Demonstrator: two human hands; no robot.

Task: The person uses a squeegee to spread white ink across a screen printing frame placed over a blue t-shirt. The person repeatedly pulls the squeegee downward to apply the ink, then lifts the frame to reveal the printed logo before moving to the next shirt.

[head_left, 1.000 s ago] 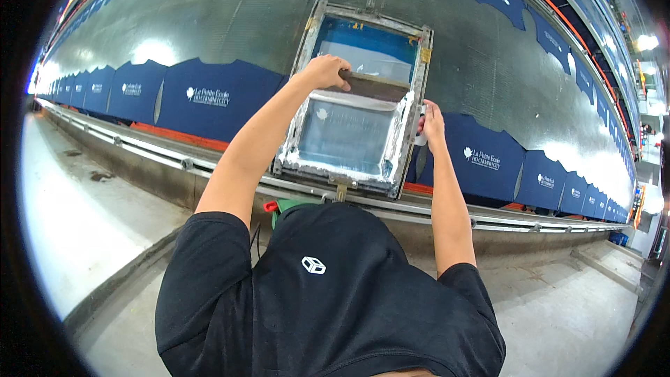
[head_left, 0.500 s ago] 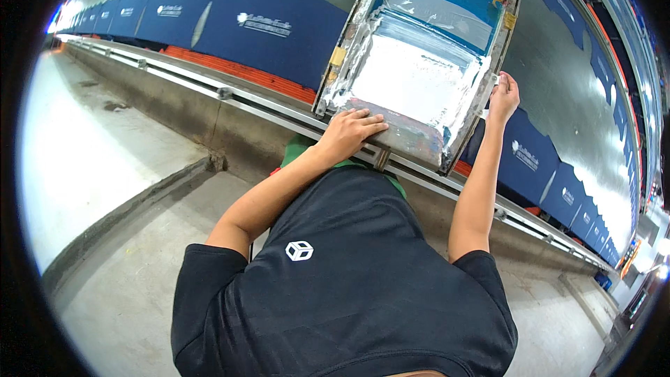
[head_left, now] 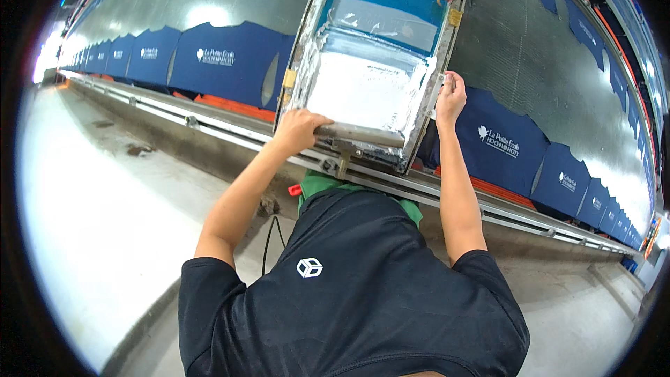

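Observation:
A screen-printing frame [head_left: 447, 42] lies in front of me over the long table, its mesh blue at the far end and covered with thick white ink [head_left: 356, 91] toward me. Along its near end stands a squeegee [head_left: 370, 134], tipped up so its long edge shows. My left hand [head_left: 296, 130] grips the squeegee's left end, thumb stretched along the top and the other fingers mostly hidden. At the frame's right side my right hand [head_left: 451, 98] is closed, fingertips pinching its edge by a small pale piece.
Dark blue fabric pieces [head_left: 223, 56] with white prints lie in a row along the metallic table top [head_left: 279, 0], on both sides of the frame. A metal rail [head_left: 160, 112] runs along the near edge. Pale concrete floor [head_left: 132, 202] extends to the left.
The squeegee has gone from lying flat to tipped up on edge. My left hand has changed from resting flat on it to gripping its left end. The view has shifted.

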